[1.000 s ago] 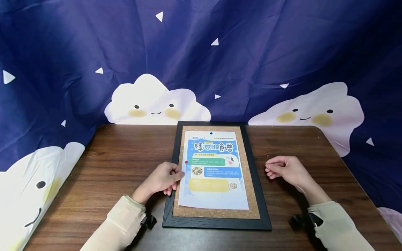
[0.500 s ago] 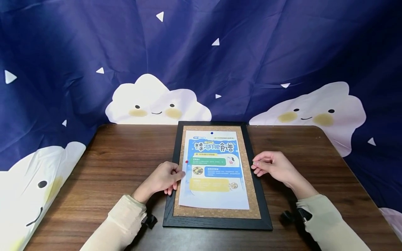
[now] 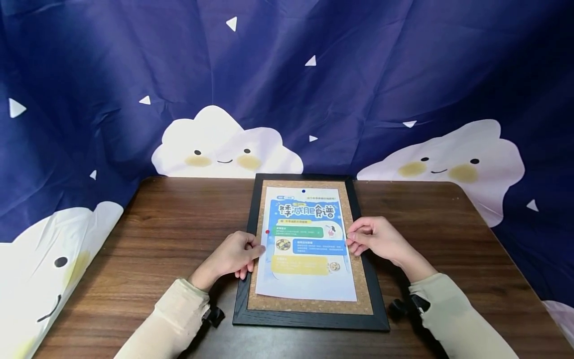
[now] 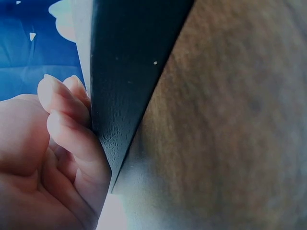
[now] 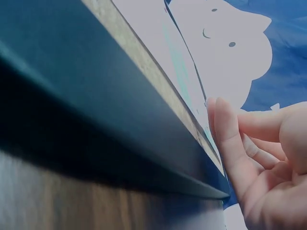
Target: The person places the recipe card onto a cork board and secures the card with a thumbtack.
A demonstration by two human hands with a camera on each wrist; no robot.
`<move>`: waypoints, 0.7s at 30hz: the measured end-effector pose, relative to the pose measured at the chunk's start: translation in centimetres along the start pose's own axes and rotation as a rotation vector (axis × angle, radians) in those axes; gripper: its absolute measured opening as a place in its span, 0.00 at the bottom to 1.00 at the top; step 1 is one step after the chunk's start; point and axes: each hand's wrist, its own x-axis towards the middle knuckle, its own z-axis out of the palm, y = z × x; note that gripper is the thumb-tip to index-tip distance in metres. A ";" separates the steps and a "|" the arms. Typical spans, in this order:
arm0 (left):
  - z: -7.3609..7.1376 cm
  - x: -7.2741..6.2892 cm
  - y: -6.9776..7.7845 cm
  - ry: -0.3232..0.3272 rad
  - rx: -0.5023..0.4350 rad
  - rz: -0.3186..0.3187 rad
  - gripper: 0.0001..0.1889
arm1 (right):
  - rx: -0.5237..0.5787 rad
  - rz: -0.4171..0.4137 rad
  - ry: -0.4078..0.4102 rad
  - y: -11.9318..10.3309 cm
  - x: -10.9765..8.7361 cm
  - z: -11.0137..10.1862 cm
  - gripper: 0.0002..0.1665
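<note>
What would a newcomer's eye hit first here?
Probably the bright printed sheet, lying on a black-framed cork board near the middle of the table, with the left hand and right hand at its opposite long edges. Next, the smiling white cloud on the dark blue backdrop behind the table. A small blue dot at the sheet's top and a red dot at its left stand out too.
</note>
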 end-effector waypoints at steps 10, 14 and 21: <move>0.0 0.0 0.0 0.010 0.009 0.006 0.15 | -0.030 0.067 -0.031 -0.7 1.8 1.3 0.08; 0.0 0.0 0.0 0.005 0.008 0.003 0.15 | -0.026 0.118 -0.043 -0.7 2.2 1.5 0.08; -0.1 0.0 0.1 0.007 0.012 0.008 0.15 | -0.012 0.216 -0.055 -1.0 3.1 1.4 0.09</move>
